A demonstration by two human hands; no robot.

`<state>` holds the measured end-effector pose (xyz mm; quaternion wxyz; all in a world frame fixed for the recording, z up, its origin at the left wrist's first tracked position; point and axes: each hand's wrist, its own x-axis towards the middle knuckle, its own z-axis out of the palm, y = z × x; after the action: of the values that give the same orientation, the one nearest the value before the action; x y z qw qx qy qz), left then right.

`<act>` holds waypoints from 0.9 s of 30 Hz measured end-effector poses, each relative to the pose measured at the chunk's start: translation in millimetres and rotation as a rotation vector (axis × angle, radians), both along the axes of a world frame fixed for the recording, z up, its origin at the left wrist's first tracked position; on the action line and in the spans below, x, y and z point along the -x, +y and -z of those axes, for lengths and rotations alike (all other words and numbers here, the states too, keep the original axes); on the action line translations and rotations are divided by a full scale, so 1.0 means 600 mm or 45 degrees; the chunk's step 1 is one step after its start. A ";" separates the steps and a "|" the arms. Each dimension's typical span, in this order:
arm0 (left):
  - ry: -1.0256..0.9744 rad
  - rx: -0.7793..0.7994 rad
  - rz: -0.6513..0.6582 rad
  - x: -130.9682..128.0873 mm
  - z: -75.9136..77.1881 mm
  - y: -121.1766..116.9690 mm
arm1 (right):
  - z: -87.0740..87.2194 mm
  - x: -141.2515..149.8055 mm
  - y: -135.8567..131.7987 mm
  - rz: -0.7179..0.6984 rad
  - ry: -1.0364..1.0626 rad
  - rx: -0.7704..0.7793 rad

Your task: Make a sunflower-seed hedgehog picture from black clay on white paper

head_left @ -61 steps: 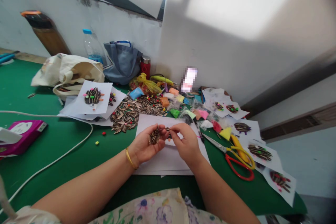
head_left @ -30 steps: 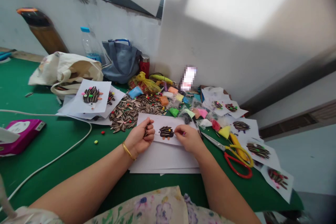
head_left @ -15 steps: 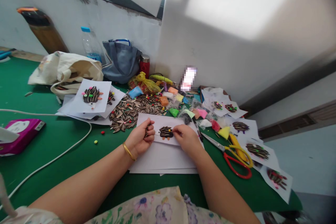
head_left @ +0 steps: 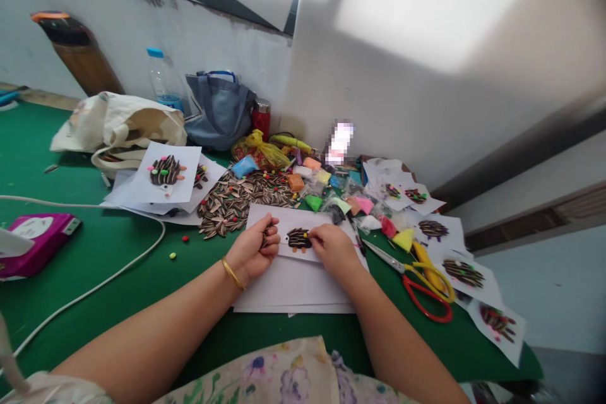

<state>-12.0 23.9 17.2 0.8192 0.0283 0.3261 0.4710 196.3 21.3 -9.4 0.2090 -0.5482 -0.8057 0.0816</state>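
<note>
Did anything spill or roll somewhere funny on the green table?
Maybe! A red bead and a yellow-green bead sit alone on the green table. They look like strays, because similar colorful beads lie in the seed pile.

The left hand (head_left: 255, 249) is curled around some sunflower seeds, at the left edge of a white card (head_left: 267, 218); the right hand (head_left: 334, 251) has its fingertips at the right side of the seed hedgehog (head_left: 298, 238) on that card, which lies over blank paper sheets (head_left: 293, 287) on the green worktop (head_left: 189, 290); beyond is a seed pile (head_left: 237, 199) dotted with coloured bits, with bags of coloured clay (head_left: 343, 205) to its right; scissors (head_left: 411, 278) with red and yellow handles lie right of the right hand, near more finished cards (head_left: 466, 274)
</note>
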 end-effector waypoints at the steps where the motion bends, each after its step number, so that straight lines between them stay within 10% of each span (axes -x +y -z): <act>1: -0.005 0.000 0.004 0.000 0.000 0.000 | -0.001 0.001 0.000 -0.005 -0.021 -0.005; 14: -0.209 0.082 0.110 0.003 -0.010 -0.008 | -0.015 0.006 0.000 0.013 -0.143 0.022; 27: -0.231 0.040 0.287 -0.020 -0.014 -0.035 | -0.073 0.025 -0.041 -0.054 0.275 -0.229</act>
<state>0.0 2.8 25.3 0.8933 0.0094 0.2530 0.3714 181.6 -3.4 34.3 0.3410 -0.4981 -0.7940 0.0721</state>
